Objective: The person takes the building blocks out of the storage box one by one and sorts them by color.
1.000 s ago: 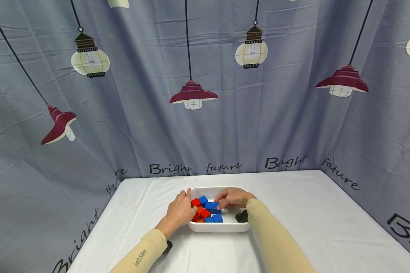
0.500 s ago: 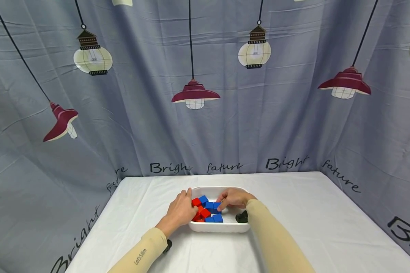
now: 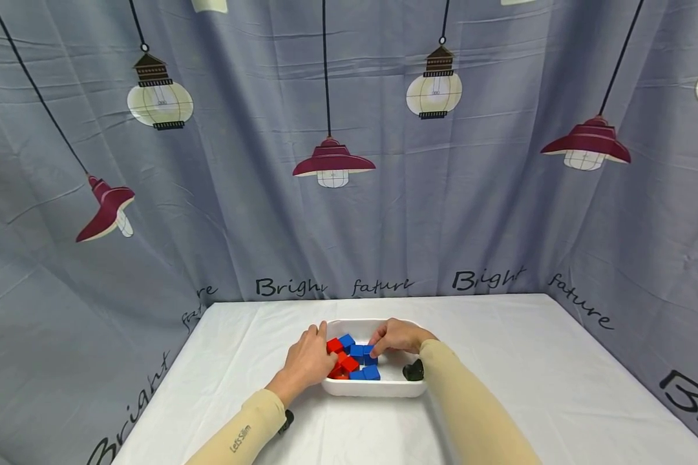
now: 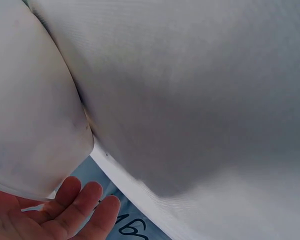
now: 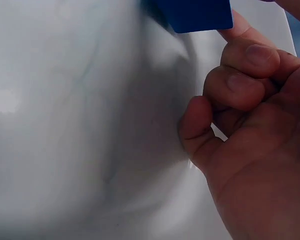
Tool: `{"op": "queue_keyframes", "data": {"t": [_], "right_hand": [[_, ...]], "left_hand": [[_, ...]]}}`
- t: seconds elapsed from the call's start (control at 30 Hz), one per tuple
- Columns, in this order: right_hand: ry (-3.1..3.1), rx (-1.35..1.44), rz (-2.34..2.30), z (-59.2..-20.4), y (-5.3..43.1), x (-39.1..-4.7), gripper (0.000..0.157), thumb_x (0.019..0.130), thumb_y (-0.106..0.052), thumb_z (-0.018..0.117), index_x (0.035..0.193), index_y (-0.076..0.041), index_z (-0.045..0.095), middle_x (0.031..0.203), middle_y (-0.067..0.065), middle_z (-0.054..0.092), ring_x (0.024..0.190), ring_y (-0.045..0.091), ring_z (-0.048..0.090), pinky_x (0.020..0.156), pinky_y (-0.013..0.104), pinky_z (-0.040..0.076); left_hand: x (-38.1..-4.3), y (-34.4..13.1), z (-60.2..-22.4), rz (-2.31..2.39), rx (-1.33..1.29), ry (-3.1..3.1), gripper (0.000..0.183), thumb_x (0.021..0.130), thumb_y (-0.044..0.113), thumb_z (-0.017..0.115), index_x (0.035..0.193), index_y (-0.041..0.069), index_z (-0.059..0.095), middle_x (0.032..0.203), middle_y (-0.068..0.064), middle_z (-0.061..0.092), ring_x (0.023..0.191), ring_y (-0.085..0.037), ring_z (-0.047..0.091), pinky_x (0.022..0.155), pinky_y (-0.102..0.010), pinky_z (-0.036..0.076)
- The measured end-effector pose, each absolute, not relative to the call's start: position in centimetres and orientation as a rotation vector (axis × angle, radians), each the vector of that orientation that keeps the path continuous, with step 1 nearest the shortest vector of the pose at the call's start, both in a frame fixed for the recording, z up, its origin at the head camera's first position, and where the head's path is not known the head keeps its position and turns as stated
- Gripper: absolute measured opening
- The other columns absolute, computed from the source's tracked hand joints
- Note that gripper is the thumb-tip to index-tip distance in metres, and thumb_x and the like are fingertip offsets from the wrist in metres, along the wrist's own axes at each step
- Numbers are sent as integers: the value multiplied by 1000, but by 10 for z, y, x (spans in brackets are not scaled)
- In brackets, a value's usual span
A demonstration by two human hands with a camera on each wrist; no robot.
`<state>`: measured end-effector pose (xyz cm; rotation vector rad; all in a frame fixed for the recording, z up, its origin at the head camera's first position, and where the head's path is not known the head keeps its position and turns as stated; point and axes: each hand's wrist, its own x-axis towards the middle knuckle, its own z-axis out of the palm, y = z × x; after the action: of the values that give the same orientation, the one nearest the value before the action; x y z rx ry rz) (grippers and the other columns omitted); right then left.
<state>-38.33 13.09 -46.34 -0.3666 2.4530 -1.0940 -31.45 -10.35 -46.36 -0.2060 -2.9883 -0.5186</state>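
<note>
A white tray (image 3: 378, 387) holds several red cubes (image 3: 349, 364) and blue cubes (image 3: 371, 372) in its left half. My left hand (image 3: 308, 357) grips the tray's left rim, its thumb inside by the red cubes. In the left wrist view, this hand's fingers (image 4: 72, 210) lie along the tray's outer wall (image 4: 35, 110). My right hand (image 3: 400, 336) reaches in over the back right of the tray and pinches a blue cube (image 3: 370, 355) there. The right wrist view shows one blue cube (image 5: 202, 15) at the top, beside curled fingers (image 5: 240, 90); the pinching fingertips are mostly cut off.
A white cloth covers the table (image 3: 500, 361) under the tray. Dark wrist cameras, one at the right wrist (image 3: 413, 370) over the tray and one under the left wrist (image 3: 286, 422), stick out from the arms. A grey printed curtain (image 3: 238, 194) hangs behind the table.
My right hand's fingertips have drawn slightly closer together at the blue cube. The left hand and the tray have stayed in place.
</note>
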Motion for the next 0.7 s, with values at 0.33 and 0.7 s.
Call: {"op": "queue_keyframes", "data": {"t": [0.33,0.7], "right_hand": [[2436,-432,-1113,-451,130,-382,18,76,-17,82,91,-10,76,84,-2,70,78,18,52,69,29,41],[2470,-485,-1038,-427,133,-380,18,79,-20,81,94,-11,77,89,-3,73,88,18,56,75,34,48]], "left_hand": [[-313,-105,-468,-488,-153,-2973,74,88,35,65,153,7,41,138,-19,54,117,-31,57,95,-52,53],[-313,-107,-473,-462,-143,-2970,73,91,39,59,155,13,37,131,-16,57,110,-29,57,89,-53,54]]}}
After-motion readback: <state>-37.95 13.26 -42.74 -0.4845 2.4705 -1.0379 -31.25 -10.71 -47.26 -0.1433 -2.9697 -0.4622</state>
